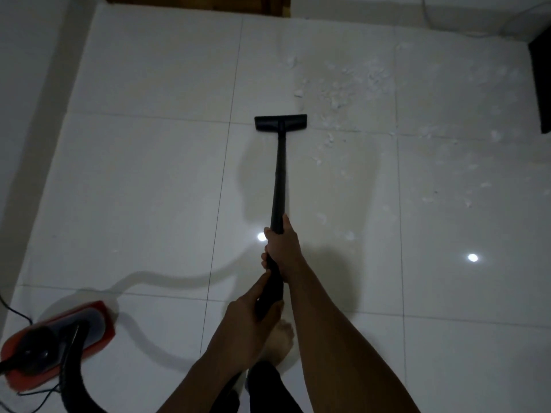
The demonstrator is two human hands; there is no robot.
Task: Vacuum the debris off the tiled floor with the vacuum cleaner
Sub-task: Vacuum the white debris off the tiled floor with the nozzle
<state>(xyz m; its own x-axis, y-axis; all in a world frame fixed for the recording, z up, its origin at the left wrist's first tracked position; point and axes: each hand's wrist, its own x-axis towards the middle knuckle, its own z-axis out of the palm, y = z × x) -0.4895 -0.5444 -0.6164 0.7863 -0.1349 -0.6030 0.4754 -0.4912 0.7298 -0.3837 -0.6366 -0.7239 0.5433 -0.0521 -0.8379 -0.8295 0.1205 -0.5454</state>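
Note:
A black vacuum wand (278, 180) runs from my hands out to a flat black floor nozzle (280, 123) resting on the white tiled floor (143, 180). My right hand (283, 248) grips the wand higher up, and my left hand (247, 317) holds its lower end just behind. White scraps of debris (354, 81) lie scattered to the right of the nozzle and beyond it, spreading toward the right edge. The red and black vacuum body (56, 341) sits at the lower left, with its black hose (74, 380) curving toward me.
A white wall (26, 84) bounds the floor on the left. A dark wooden door base (196, 0) is at the top, and a black object (541, 84) stands at the right edge. A thin power cord (15, 311) trails by the vacuum body. My bare foot (280, 341) is under the hands.

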